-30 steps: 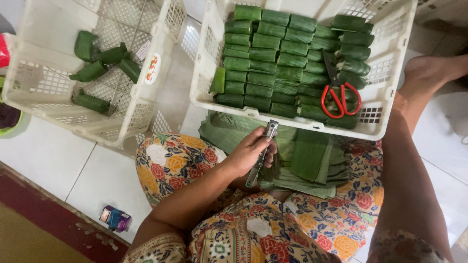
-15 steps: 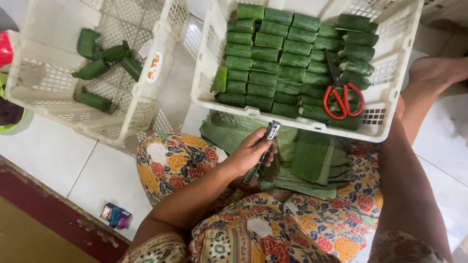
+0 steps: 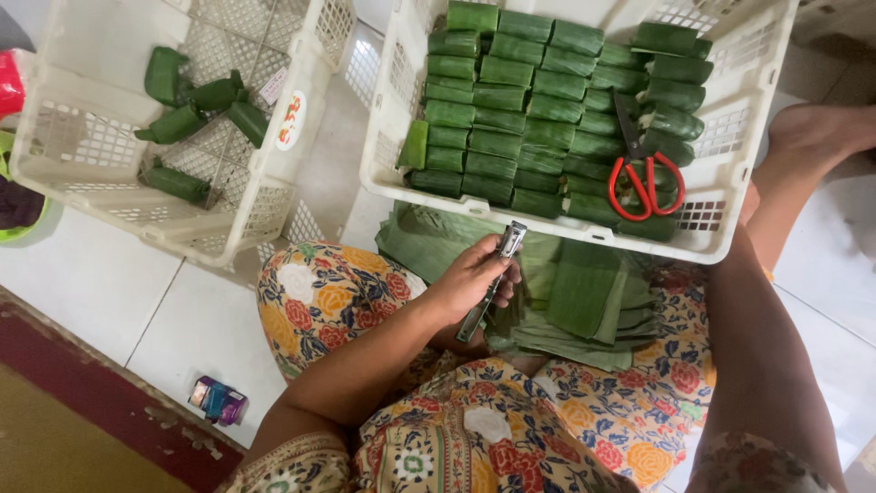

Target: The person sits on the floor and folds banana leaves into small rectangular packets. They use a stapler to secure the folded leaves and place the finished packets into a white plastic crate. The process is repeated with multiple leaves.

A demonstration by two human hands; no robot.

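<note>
- The left hand (image 3: 470, 283) is closed around a slim metal stapler (image 3: 493, 283), fingers wrapped over its middle. The tool's head points to the far side, towards the crate edge; its tail points back to the person's lap. This grip appears to keep the working end forward and ready over the leaves.
- The right hand is not visible. Only the right forearm (image 3: 766, 356) shows, running up the right of the scene and passing behind the near right corner of the full crate; whether that hand is open or gripping cannot be told.
- A stack of flat banana leaf pieces (image 3: 584, 297) lies across the lap on the floral cloth (image 3: 511, 429), directly under and right of the stapler, within immediate reach of the holding hand.
- The full white crate (image 3: 388, 173) stands just beyond the lap. Green leaf-wrapped parcels (image 3: 511, 100) fill it in tight rows, which suits dense, orderly stowage.
- Red-handled scissors (image 3: 643, 178) rest on top of the parcels at the crate's right, apparently parked within reach.
- A second white crate (image 3: 274, 155) stands far left, holding only a few loose parcels (image 3: 196, 100), scattered rather than ranked.
- A small coloured packet (image 3: 217, 400) lies on the tiled floor (image 3: 91, 283) near left, apart from the work.
</note>
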